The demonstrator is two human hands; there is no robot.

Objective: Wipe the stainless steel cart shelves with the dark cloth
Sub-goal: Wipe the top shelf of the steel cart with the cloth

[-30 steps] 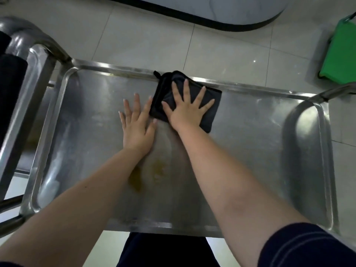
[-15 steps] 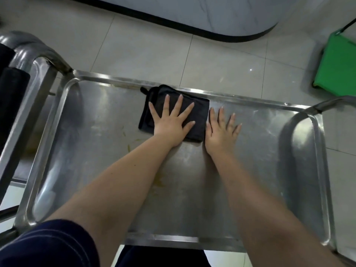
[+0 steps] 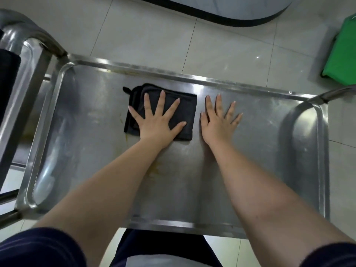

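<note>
Pale floor tiles [image 3: 154, 35] surround a stainless steel cart shelf [image 3: 260, 151], a shallow tray with a raised rim and rounded corners. On its far half lies the dark cloth [image 3: 185, 106], folded into a rectangle just short of the far rim. The left hand [image 3: 158, 122] presses flat on the cloth, fingers straight and spread, gripping nothing. The right hand [image 3: 217, 124] rests palm-down on bare steel just beside the cloth's right edge, fingers also splayed. Yellowish smears [image 3: 154, 170] mark the metal nearer the person. A green container [image 3: 341, 60] stands on the floor at far right.
</note>
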